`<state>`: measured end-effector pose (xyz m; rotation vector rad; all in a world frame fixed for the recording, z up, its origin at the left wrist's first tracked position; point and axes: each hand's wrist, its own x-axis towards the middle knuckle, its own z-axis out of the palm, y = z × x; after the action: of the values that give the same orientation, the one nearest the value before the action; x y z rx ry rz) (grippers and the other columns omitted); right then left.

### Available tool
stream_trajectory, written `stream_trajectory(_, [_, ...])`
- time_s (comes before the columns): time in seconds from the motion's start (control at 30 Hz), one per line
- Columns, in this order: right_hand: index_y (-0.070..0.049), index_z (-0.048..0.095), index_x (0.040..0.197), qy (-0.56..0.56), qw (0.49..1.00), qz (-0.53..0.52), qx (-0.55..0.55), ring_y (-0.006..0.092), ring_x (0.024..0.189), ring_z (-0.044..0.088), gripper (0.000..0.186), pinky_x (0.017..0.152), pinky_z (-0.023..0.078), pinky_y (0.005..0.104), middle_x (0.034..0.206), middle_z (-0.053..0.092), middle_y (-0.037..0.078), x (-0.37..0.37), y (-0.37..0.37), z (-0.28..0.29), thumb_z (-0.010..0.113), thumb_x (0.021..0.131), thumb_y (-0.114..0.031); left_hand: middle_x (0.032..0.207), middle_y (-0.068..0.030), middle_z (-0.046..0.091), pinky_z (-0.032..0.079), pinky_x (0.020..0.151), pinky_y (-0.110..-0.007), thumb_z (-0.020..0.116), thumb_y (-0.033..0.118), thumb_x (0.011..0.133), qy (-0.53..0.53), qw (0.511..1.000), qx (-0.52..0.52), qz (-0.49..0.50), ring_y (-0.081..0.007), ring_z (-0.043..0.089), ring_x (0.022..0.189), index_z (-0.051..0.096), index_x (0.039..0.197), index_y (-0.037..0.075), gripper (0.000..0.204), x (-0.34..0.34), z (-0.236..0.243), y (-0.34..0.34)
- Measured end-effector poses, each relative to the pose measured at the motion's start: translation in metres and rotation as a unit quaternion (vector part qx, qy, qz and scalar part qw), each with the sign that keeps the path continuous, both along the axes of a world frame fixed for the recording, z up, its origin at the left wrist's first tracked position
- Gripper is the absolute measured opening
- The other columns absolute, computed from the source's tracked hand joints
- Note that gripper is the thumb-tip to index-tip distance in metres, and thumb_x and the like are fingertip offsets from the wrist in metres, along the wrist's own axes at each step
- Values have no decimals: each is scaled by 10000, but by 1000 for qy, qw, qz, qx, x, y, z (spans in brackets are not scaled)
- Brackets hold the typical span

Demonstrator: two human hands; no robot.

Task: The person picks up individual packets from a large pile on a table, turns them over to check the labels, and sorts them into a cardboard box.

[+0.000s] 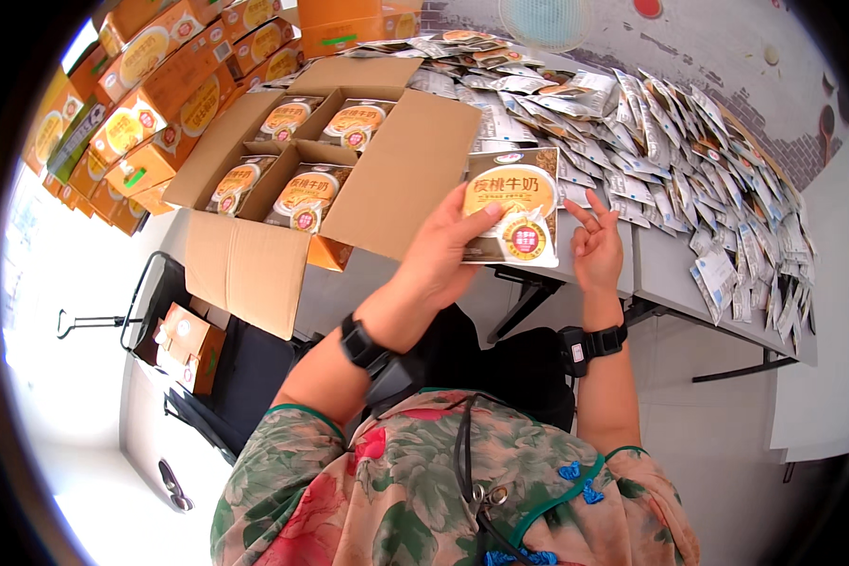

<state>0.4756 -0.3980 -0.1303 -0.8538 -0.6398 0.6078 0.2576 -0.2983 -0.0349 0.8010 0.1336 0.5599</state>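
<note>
My left hand (441,247) grips a brown and yellow food packet (509,200) by its left edge, thumb on the front. The packet is upright, its printed front toward me. Just to its right, my right hand (597,250) is raised with some fingers stretched and others bent, and nothing shows in it. Left of the packet stands an open cardboard box (396,184), its flaps folded outward. Cardboard dividers split it into compartments, and similar packets (308,196) show their fronts in them.
Loose packets (717,203) lie heaped across the grey table (665,259) at the right and back. Orange cartons (151,104) are stacked at the far left. A black cart (250,363) with a small orange carton (189,347) on it stands at lower left.
</note>
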Motion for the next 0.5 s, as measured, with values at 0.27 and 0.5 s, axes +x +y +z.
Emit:
stream_trajectory(0.27, [-8,398,1294,3,1000,-4,-5,46,491,351,537,473,297,167,1093,587,204,0,-1,-2,288,971,-422,1143,-137,558,474,886,-315,519,141,889,23,987,107,122,-182,586,1005,391,1246,-30,416,-109,72,33])
stream_trajectory(0.5, [-9,419,1284,18,1000,4,-1,64,489,396,521,477,312,176,1026,618,198,-1,-1,0,307,969,-409,1104,-119,580,535,757,-236,505,148,906,130,948,200,210,-142,617,924,434,1211,-42,366,-169,103,115])
